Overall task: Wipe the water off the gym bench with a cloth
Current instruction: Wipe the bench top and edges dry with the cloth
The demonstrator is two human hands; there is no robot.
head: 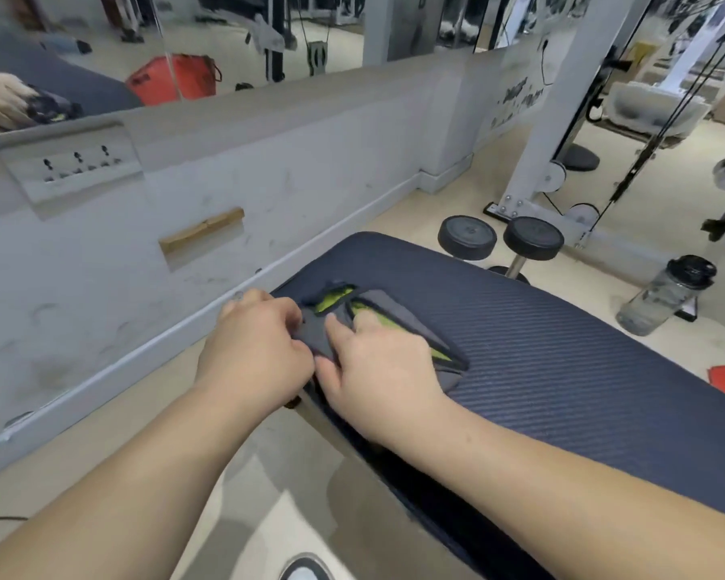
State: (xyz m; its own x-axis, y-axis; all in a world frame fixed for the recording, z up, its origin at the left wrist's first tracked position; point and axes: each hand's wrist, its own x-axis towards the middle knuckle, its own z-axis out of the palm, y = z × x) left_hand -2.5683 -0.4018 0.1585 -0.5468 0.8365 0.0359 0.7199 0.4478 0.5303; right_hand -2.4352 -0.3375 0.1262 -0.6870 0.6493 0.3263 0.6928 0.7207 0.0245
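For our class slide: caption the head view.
Both hands gather a grey-green cloth on the navy gym bench.

A dark grey cloth with bright lime-green patches and black edging (377,324) lies crumpled on the near left edge of a long navy-blue padded bench with fine ribbed stripes (561,362). The cloth's near part is bunched under the fingers holding it, while its far end fans out flat beyond the grip, towards the bench's rounded far end. No water is discernible on the bench's surface.
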